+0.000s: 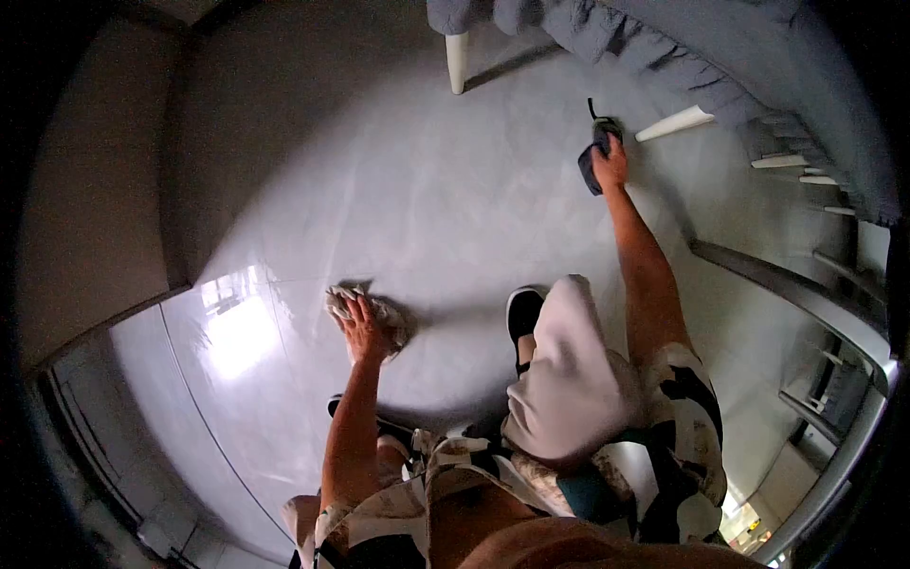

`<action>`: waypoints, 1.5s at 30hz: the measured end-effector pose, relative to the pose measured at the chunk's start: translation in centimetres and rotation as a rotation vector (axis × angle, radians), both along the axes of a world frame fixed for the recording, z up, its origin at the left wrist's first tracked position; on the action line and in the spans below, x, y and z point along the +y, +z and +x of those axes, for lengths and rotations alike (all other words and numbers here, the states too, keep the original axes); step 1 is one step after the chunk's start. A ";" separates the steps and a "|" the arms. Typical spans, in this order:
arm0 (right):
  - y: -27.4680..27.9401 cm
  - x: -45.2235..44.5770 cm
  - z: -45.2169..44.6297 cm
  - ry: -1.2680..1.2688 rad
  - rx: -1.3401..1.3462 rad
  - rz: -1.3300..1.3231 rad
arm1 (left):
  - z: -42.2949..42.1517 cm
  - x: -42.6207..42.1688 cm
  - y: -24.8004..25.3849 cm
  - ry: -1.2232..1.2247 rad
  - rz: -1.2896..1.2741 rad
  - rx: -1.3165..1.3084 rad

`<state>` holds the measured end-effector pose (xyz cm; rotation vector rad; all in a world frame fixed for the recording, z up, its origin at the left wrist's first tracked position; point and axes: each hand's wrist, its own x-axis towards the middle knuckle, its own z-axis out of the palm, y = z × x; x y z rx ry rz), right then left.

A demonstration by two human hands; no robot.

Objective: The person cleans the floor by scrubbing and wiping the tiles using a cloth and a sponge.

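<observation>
My left hand (363, 334) presses down on a crumpled, light-coloured rag (399, 321) on the glossy floor. Its fingers lie over the cloth, which bunches out on both sides. Far out to the right, my right hand (611, 165) grips a dark grey, soft-looking item (590, 174) close to the floor. A thin black strip sticks out from its far end; its exact kind cannot be made out. That hand is near a pale, tapered furniture leg (675, 123).
Grey ruffled fabric (664, 57) hangs over furniture at upper right, with another pale leg (457, 64) further left. A metal frame (806, 289) stands at right. A dark panel (100, 209) borders the left. My bent knee (569, 370) and black shoe (521, 311) are between my arms.
</observation>
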<state>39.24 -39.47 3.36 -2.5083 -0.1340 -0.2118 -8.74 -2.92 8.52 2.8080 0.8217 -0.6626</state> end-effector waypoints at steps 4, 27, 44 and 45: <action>1.5 9.0 -0.6 0.070 -0.036 -0.271 | -0.4 0.0 -0.6 0.024 -0.039 -0.062; 9.1 0.6 -22.4 0.235 0.692 0.659 | 6.8 12.9 -4.4 -0.183 0.136 -0.699; 3.8 -24.6 -16.5 -0.657 0.301 0.124 | 23.1 -1.5 -0.2 -0.696 -0.121 -0.636; 0.0 -24.0 -15.2 -0.576 0.259 -0.025 | 20.0 -1.4 -1.7 -0.719 -0.186 -0.679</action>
